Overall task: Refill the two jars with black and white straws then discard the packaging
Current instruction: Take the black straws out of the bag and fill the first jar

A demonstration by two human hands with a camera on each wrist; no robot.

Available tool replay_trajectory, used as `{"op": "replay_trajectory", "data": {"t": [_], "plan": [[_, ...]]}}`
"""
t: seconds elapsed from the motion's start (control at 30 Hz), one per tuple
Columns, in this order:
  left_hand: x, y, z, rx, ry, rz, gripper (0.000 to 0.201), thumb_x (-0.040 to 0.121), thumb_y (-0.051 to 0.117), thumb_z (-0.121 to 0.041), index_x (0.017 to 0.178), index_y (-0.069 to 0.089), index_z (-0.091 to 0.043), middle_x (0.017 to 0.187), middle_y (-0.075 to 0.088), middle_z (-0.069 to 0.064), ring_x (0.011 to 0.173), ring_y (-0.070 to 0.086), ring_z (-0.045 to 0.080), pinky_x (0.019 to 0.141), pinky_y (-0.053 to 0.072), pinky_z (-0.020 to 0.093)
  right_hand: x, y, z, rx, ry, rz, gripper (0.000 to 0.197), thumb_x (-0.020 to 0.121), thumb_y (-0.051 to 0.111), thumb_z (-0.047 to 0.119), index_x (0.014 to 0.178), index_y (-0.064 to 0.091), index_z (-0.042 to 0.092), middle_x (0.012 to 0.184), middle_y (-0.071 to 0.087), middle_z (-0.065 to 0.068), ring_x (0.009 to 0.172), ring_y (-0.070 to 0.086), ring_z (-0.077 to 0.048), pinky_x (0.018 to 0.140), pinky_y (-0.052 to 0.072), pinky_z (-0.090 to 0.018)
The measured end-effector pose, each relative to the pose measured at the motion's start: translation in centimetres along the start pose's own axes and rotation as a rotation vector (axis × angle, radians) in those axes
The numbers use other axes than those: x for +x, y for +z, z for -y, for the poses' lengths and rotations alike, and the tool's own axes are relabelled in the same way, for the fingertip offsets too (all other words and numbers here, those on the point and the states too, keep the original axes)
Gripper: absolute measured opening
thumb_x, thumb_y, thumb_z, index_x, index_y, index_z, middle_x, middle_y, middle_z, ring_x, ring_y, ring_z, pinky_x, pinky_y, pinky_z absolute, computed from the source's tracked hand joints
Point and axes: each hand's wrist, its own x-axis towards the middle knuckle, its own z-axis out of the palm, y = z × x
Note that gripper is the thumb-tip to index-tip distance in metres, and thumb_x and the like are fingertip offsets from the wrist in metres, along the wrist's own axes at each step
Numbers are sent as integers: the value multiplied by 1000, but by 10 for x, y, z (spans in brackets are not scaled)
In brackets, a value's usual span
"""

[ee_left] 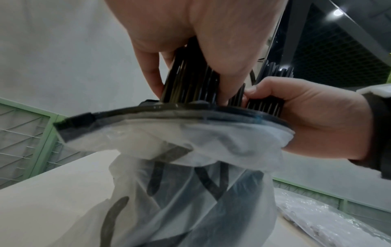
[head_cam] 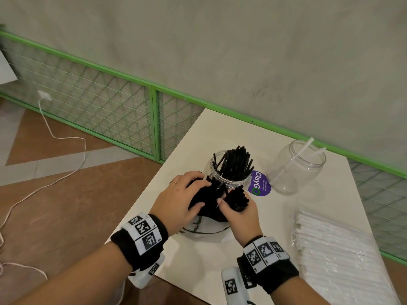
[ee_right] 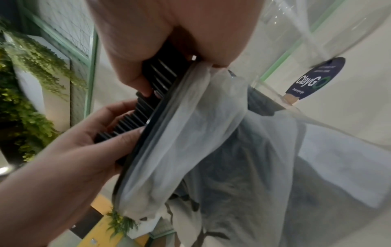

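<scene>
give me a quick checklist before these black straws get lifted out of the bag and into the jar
1. Left hand grips part of the black straws: ok.
2. Right hand grips the other part of the bunch: ok.
3. Plastic bag pushed down off the straw tops: ok, its rim sits below both hands.
4. Bag emptied: not ok, dark straws still show inside it.
5. Room in the black-straw jar: cannot tell, it already holds many straws.
6. Path to that jar: ok, it stands just behind the hands; the second jar, with a few white straws, is off to the right.
</scene>
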Motion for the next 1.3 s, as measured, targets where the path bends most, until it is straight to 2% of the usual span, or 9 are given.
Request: {"op": "replay_trajectory", "data": {"t": [0.1, 0.23, 0.4, 0.57, 0.77, 0.93, 1.07, 1.17, 1.3], "plan": [[0, -1, 3, 13, -7, 6, 48, 82, 65, -28, 125, 46, -39, 134, 38, -14, 112, 47, 17, 85, 51, 36, -5, 3, -7, -30, 34, 5, 18, 72, 73, 18, 85, 67, 29, 85, 72, 1, 85, 67, -13, 80, 55, -35], [0, -4, 3, 26, -1, 30, 44, 83, 59, -42, 126, 48, -39, 134, 39, -11, 110, 47, 18, 90, 47, 35, -10, 6, -15, -23, 56, -5, 30, 66, 73, 30, 95, 68, 23, 90, 73, -1, 90, 68, -16, 85, 56, -42], [2, -7, -3, 14, 14, 10, 37, 90, 45, -53, 123, 54, -40, 129, 45, -8, 108, 49, 17, 89, 46, 40, -9, 12, -4, -127, -73, 71, 28, 73, 66, 26, 90, 62, 48, 90, 69, 1, 89, 64, -15, 80, 53, -32], [0, -1, -3, 16, 84, -20, 34, 95, 43, -39, 127, 55, -41, 128, 49, -3, 103, 51, 22, 82, 48, 42, -5, 19, -10, -303, -132, 139, 24, 74, 58, 36, 92, 61, 21, 84, 66, 0, 84, 61, -20, 73, 52, -44], [2, -6, -2, -1, 133, -11, 36, 93, 44, -28, 124, 56, -41, 128, 47, -4, 107, 49, 21, 88, 46, 36, 0, 23, -14, -367, -123, 167, 31, 71, 55, 37, 97, 61, 23, 86, 65, 1, 88, 60, -19, 75, 51, -36], [3, -8, 4, -51, 138, 52, 35, 92, 42, -28, 121, 57, -43, 131, 45, -7, 114, 44, 18, 97, 32, 24, 1, 25, -18, -409, -62, 204, 18, 63, 53, 42, 80, 57, 35, 78, 64, 2, 85, 59, -23, 71, 49, -31], [4, -10, 3, -82, 71, 74, 36, 95, 37, -39, 127, 52, -40, 133, 41, -13, 118, 41, 14, 101, 33, 27, -2, 21, -20, -334, -8, 199, 11, 69, 62, 28, 70, 56, 37, 76, 64, 2, 81, 61, -19, 67, 46, -26], [5, -14, 0, -99, 27, 92, 47, 94, 30, -53, 136, 45, -36, 135, 39, -13, 119, 40, 12, 102, 34, 30, -7, 13, -10, -134, 76, 147, 13, 80, 72, 17, 84, 66, 29, 82, 71, 0, 81, 66, -10, 71, 50, -21], [5, -15, -1, -53, 28, 116, 68, 80, 39, -74, 134, 48, -34, 136, 38, -10, 119, 40, 14, 99, 36, 32, -6, -2, 18, 58, 61, 51, 13, 82, 72, 13, 94, 68, 12, 90, 73, 1, 91, 68, -14, 78, 52, -24]]}}
